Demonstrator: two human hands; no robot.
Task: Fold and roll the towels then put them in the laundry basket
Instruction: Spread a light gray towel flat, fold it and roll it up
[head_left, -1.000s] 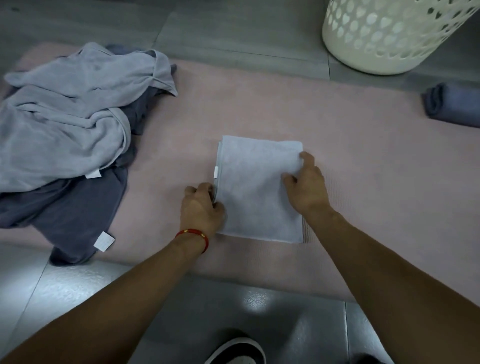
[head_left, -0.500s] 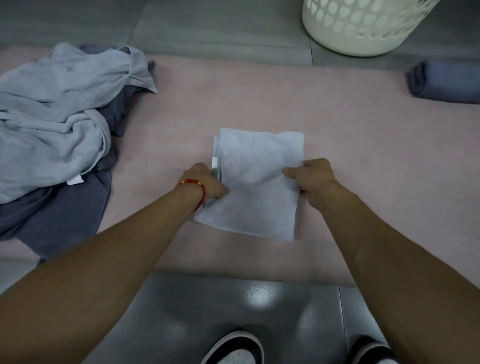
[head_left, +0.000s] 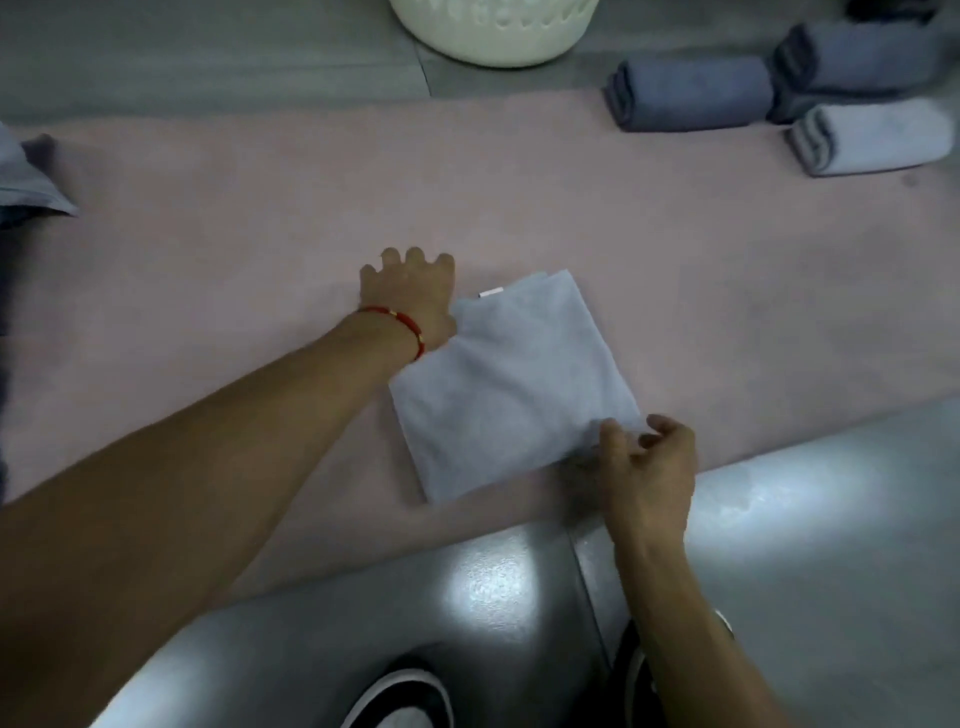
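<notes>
Towel (head_left: 509, 384) is soft, light, floppy: your right hand (head_left: 649, 467) pinches its near corner, left hand (head_left: 410, 296) rests spread beside the far edge holding nothing; start rolling from the pinched end.

Folded pale-blue terry cloth towel (head_left: 511, 384): soft, matt nap. Pink mat (head_left: 260, 249): matt, faintly textured. Grey floor tiles (head_left: 519, 597): smooth, glossy, glare patches. Cream plastic laundry basket (head_left: 493, 36): smooth, slight sheen. Rolled blue cloth towels (head_left: 691, 93): matt.
</notes>
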